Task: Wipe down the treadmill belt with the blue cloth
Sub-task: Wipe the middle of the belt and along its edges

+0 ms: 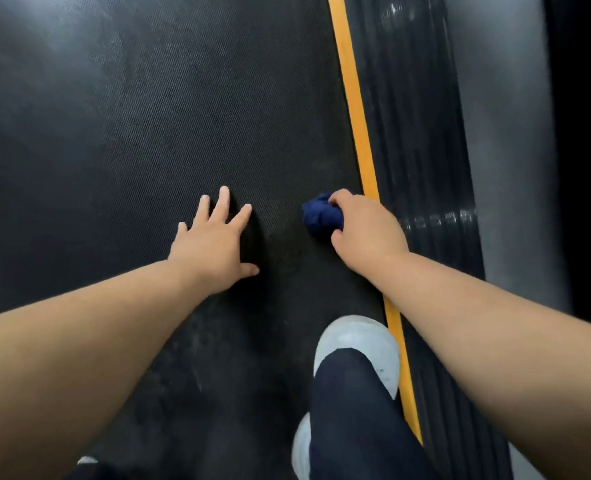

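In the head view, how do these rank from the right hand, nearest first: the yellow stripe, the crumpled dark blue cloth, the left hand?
1. Crumpled dark blue cloth: gripped in the right hand.
2. Yellow stripe: just right of that hand, bordering the black treadmill belt.
3. Left hand: spread flat on the belt, farther left.

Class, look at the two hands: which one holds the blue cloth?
The right hand: it grips the bunched cloth by the yellow stripe. The left hand rests flat and open on the belt, holding nothing.
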Action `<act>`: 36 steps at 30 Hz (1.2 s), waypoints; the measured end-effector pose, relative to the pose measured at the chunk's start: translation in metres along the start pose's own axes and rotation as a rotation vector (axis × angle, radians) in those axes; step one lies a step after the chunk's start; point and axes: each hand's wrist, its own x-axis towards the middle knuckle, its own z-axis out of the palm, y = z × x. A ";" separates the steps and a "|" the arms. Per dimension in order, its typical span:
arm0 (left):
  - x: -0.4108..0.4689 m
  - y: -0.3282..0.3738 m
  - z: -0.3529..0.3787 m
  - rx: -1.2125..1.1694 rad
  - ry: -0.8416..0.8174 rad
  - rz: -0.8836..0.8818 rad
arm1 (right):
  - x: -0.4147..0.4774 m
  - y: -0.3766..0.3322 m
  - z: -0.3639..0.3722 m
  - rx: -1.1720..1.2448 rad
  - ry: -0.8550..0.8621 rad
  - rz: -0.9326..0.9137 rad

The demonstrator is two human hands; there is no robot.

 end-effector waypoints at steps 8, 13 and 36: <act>-0.042 0.024 -0.006 -0.136 -0.101 -0.087 | -0.048 0.011 -0.031 -0.058 -0.149 -0.005; -0.037 0.033 -0.011 -0.137 -0.184 -0.032 | -0.058 0.010 -0.036 0.013 -0.056 0.079; -0.084 0.032 0.059 -0.533 0.400 0.059 | -0.114 0.026 0.016 -0.153 0.199 0.144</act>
